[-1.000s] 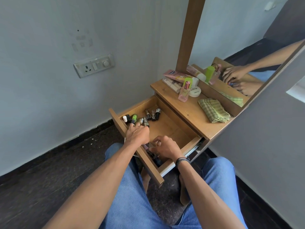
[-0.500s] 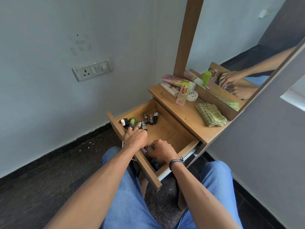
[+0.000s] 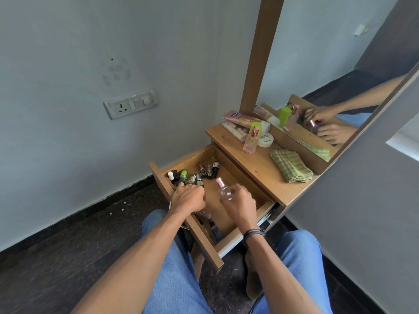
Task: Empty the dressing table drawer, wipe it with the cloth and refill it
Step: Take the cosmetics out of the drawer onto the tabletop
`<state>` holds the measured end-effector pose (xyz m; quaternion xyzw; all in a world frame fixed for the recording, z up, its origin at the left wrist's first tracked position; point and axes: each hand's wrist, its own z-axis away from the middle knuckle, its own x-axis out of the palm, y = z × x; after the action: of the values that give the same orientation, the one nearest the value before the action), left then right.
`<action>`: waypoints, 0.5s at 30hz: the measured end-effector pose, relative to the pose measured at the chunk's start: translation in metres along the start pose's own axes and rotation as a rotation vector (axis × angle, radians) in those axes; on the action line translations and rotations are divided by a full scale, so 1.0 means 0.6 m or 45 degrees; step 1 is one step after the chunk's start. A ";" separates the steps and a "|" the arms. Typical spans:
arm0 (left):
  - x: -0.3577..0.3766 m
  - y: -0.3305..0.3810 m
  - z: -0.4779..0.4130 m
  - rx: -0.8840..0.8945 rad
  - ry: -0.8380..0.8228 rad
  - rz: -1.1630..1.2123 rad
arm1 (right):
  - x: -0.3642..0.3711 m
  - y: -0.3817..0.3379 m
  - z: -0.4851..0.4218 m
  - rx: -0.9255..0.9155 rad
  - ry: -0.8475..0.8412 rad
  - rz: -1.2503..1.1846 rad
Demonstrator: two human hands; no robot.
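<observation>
The wooden drawer [image 3: 247, 186] of the dressing table stands pulled out. Several small nail-polish bottles [image 3: 199, 173] lie at its far left corner. My right hand [image 3: 240, 200] holds a small clear bottle with a pink cap [image 3: 223, 189] above the drawer. My left hand [image 3: 189, 197] is curled over the drawer's left front edge beside the small bottles; whether it grips one is hidden. More dark items [image 3: 214, 227] lie in the near corner. A folded green checked cloth [image 3: 290, 165] rests on the tabletop.
On the tabletop [image 3: 256, 166] stand a pink perfume bottle [image 3: 251, 140], a green-capped bottle, a white jar [image 3: 265, 140] and pink tubes [image 3: 238, 117]. A mirror [image 3: 328, 64] rises behind. A switch plate [image 3: 131, 103] is on the left wall. My knees sit below the drawer.
My right hand has risen out of the drawer's near corner with the pink-capped bottle in it. My left hand stays at the left front edge.
</observation>
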<state>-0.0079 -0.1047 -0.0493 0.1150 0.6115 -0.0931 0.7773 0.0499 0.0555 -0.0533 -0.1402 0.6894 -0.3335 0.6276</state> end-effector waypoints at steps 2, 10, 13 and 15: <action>-0.002 0.003 0.001 0.019 -0.070 -0.014 | -0.033 -0.004 -0.007 -0.107 0.097 -0.187; -0.006 0.002 -0.004 0.161 -0.344 -0.115 | -0.133 0.005 -0.111 0.053 0.678 -0.430; 0.002 0.000 -0.007 0.112 -0.350 -0.084 | -0.136 0.018 -0.144 0.185 0.679 -0.455; 0.004 0.000 -0.007 0.102 -0.334 -0.052 | -0.137 0.022 -0.159 0.173 0.658 -0.471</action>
<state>-0.0113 -0.1033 -0.0524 0.1202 0.5027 -0.1474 0.8433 -0.0241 0.1427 0.0009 -0.1314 0.7649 -0.5117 0.3685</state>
